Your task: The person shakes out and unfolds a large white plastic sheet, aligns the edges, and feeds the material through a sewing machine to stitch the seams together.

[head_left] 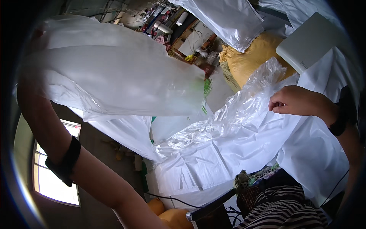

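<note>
My left arm reaches up to the far left, where my left hand (pixel 35 65) is smeared by motion. From that hand a large translucent plastic sheet (pixel 122 78) spreads through the air to the right, its right end blurred over a green tuft (pixel 207 87). Its fingers are not distinct, but the sheet hangs from them. Over at the right, my right hand (pixel 295 101) hovers with curled fingers above white glossy sheeting (pixel 244 152); nothing shows between the fingertips. Crumpled clear plastic film (pixel 236 110) lies on the sheeting just left of this hand.
Behind the right hand stand a stuffed yellow sack (pixel 255 57) and a flat grey panel (pixel 309 42). A filled white bag (pixel 228 19) sits at the back. Clutter with a white roll (pixel 182 18) lies beyond. A dark cable (pixel 175 198) and orange objects (pixel 173 215) are near me.
</note>
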